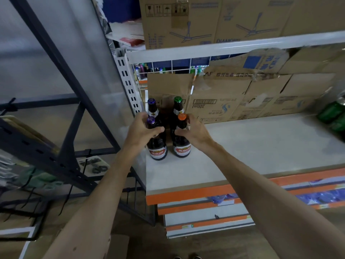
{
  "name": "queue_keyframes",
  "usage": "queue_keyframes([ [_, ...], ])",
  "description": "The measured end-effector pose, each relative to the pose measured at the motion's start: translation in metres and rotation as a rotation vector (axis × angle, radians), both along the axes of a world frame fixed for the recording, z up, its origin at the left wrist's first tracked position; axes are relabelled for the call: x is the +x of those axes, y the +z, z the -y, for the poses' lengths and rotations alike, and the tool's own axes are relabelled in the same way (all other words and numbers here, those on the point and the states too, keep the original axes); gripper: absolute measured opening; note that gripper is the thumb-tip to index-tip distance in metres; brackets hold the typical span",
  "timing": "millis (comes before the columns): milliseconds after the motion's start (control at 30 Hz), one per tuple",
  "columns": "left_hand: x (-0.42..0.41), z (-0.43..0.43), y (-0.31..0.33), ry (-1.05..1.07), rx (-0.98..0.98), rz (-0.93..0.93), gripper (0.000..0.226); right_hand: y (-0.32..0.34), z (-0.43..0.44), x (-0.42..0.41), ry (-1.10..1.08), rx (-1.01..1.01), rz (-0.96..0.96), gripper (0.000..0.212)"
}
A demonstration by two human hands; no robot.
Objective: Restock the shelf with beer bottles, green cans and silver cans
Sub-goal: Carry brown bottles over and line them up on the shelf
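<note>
Altogether, four beer bottles [174, 126] are counted in the head view, stood upright in two rows of two at the left end of the white shelf [252, 146]. The purple-capped front bottle [157, 151] is gripped round its neck by the left hand [141, 128], fingers curled. The orange-capped front bottle [182, 149] is gripped likewise by the right hand [194, 130]. Both bases are set on the shelf board. Just behind, one dark-purple-capped back bottle [152, 106] and one green-capped back bottle [178, 106] are placed against flattened cardboard boxes [224, 101]. Green cans [334, 114] are glimpsed at the far right edge, too blurred to be counted.
</note>
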State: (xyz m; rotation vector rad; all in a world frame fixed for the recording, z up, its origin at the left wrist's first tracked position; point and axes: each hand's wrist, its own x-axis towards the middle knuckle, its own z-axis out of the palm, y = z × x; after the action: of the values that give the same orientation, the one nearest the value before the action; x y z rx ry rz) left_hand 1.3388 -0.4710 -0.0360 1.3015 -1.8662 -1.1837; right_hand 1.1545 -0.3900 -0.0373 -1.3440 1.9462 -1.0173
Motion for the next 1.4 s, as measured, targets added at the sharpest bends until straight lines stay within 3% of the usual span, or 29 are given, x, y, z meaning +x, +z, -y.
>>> queue_keyframes([
  [200, -0.029, -0.025, 0.059, 0.130, -0.500, 0.065, 0.039, 0.014, -0.019, -0.014, -0.151, -0.026, -0.111, 0.036],
  [300, -0.058, -0.048, 0.077, 0.033, -0.657, 0.058, 0.022, 0.013, -0.037, -0.029, -0.217, 0.001, -0.160, 0.036],
  [433, -0.120, -0.082, 0.071, -0.247, -0.644, 0.131, 0.016, 0.007, -0.089, -0.063, -0.335, 0.034, -0.202, 0.034],
  [567, -0.211, -0.142, 0.048, -0.632, -0.473, 0.339, 0.036, 0.004, -0.191, -0.122, -0.584, 0.072, -0.242, 0.028],
  [733, -0.321, -0.278, 0.032, -1.002, -0.475, 0.417, 0.045, 0.017, -0.376, -0.187, -0.965, 0.187, -0.285, 0.027],
  [900, -0.401, -0.442, 0.037, -1.316, -0.538, 0.338, 0.042, 0.030, -0.554, -0.214, -1.330, 0.188, -0.214, 0.024],
  [1033, -0.442, -0.543, 0.042, -1.409, -0.548, 0.336, 0.045, 0.037, -0.654, -0.228, -1.454, 0.208, -0.176, 0.027],
  [1133, -0.467, -0.589, 0.040, -1.418, -0.545, 0.356, 0.025, 0.038, -0.703, -0.249, -1.459, 0.200, -0.185, 0.027],
  [1300, -0.500, -0.624, 0.042, -1.380, -0.538, 0.368, 0.049, 0.037, -0.732, -0.284, -1.425, 0.201, -0.199, 0.025],
  [1400, -0.526, -0.634, 0.041, -1.361, -0.533, 0.372, 0.040, 0.034, -0.738, -0.316, -1.398, 0.186, -0.197, 0.019],
])
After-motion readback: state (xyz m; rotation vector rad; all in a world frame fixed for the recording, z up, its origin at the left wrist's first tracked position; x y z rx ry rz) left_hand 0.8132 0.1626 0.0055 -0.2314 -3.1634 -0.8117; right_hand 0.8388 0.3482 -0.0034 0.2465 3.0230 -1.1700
